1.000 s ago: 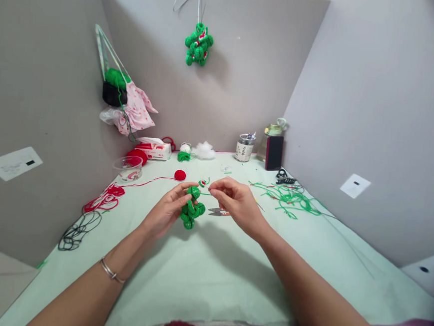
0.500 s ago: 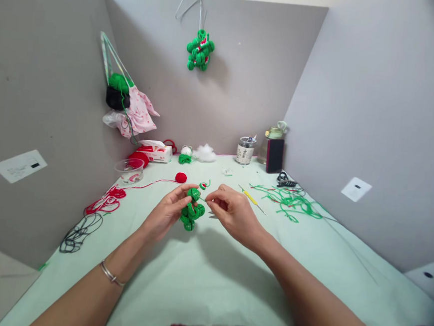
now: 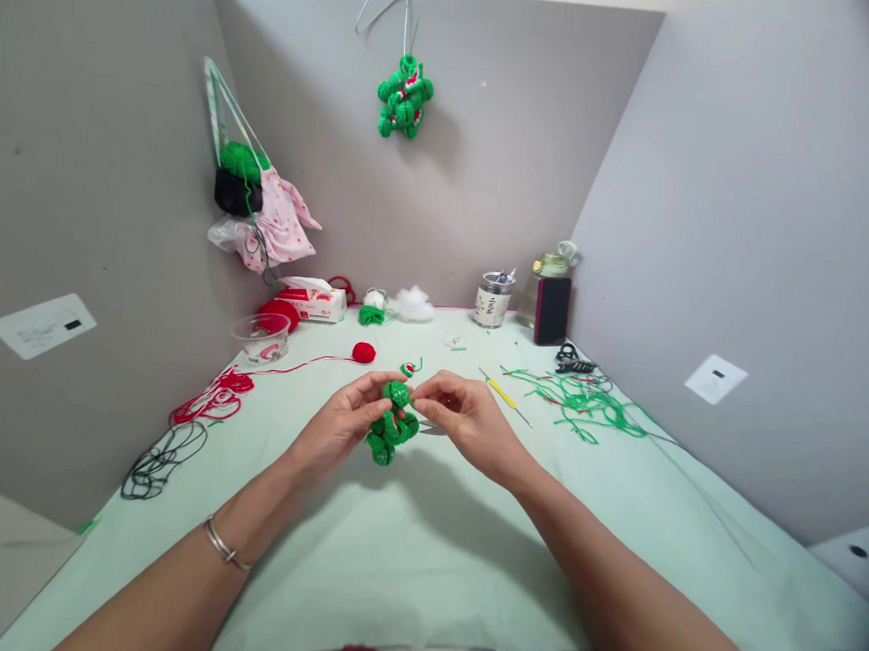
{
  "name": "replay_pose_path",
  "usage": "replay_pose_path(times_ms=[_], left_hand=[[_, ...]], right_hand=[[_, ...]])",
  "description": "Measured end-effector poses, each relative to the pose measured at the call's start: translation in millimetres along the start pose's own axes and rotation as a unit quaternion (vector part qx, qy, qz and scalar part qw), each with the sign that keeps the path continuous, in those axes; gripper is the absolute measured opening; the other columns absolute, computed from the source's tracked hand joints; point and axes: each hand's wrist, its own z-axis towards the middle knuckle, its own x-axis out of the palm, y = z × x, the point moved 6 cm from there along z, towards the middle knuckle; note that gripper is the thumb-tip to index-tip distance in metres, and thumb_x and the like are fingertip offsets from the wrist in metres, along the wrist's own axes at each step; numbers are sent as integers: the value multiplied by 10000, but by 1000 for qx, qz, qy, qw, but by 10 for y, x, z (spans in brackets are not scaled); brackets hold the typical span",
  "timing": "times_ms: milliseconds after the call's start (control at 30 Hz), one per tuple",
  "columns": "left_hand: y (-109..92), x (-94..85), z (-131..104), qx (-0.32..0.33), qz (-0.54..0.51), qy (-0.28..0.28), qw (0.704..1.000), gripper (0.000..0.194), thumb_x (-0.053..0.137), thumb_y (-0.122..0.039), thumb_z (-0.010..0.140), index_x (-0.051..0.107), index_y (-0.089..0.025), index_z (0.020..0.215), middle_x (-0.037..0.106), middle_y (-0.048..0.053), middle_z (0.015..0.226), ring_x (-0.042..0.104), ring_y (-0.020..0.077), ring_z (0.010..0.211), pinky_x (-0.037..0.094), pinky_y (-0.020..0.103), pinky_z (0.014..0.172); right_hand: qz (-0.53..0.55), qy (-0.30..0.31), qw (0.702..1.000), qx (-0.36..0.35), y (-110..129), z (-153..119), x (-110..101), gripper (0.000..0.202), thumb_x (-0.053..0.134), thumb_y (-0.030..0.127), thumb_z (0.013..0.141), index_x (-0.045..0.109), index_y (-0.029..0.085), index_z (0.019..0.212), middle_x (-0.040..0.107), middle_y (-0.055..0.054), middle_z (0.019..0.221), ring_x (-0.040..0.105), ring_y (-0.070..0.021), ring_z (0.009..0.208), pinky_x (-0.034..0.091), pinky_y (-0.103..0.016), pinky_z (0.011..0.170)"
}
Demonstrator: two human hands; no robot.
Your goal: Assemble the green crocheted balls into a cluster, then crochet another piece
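A green crocheted piece (image 3: 382,449) with several round balls hangs in the air above the table. My left hand (image 3: 335,421) grips its top ball between thumb and fingers. Close against the right side of that ball, my right hand (image 3: 469,414) is pinched; what its fingertips hold is too small to make out. Scissor blades (image 3: 432,428) show partly from beneath my right hand. Just behind the hands lies a small green, white and red crocheted piece (image 3: 407,370) with a loose green tail.
A red yarn ball (image 3: 364,352) lies behind my left hand. To the right are a yellow crochet hook (image 3: 503,390), green yarn scraps (image 3: 586,403) and black scissors (image 3: 573,361). A clear bowl (image 3: 260,340) and red yarn (image 3: 214,398) are at left. A similar green piece (image 3: 405,101) hangs on the back panel.
My right fingertips have come closer to the top ball, and the short strand seen between them is no longer visible. The green piece has shifted slightly right and turned a little.
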Motion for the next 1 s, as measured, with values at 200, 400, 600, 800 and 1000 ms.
replay_pose_path(times_ms=[200, 400, 600, 800, 1000], left_hand=[[-10, 12, -12, 26, 4, -15, 1000, 322, 759, -274, 795, 673, -199, 1096, 689, 46, 954, 655, 162, 835, 506, 250, 734], [-18, -4, -7, 32, 2, -21, 999, 314, 765, -273, 790, 666, -205, 1080, 688, 33, 936, 653, 156, 826, 509, 249, 725], [-30, -9, -3, 29, -24, -21, 999, 305, 773, -257, 785, 666, -196, 1064, 701, 24, 934, 665, 138, 822, 515, 223, 722], [1, -9, -8, 14, -43, -34, 998, 332, 803, -255, 747, 645, -177, 1029, 711, 27, 875, 663, 133, 753, 522, 222, 674], [82, -37, 8, 40, 24, -62, 997, 339, 798, -309, 746, 642, -176, 1017, 703, 48, 931, 676, 172, 825, 534, 273, 735]], right_hand=[[15, -25, 999, 16, -93, 35, 0, 122, 651, 294, 822, 692, 187, 779, 602, -10, 736, 503, -131, 633, 389, -274, 587], [-60, -42, 996, -49, -24, 28, -56, 133, 621, 238, 851, 750, 220, 824, 567, -14, 759, 497, -126, 646, 388, -270, 599], [20, -8, 1000, -5, -100, 65, -52, 141, 662, 307, 819, 764, 214, 848, 555, -12, 786, 492, -127, 657, 384, -265, 575], [199, 28, 976, 81, -302, 76, 124, 236, 747, 393, 743, 708, 172, 819, 587, 18, 683, 414, -90, 580, 325, -246, 554], [168, -22, 981, 91, -371, 92, 124, 244, 747, 372, 715, 644, 153, 746, 558, 37, 597, 446, -84, 528, 361, -240, 533]])
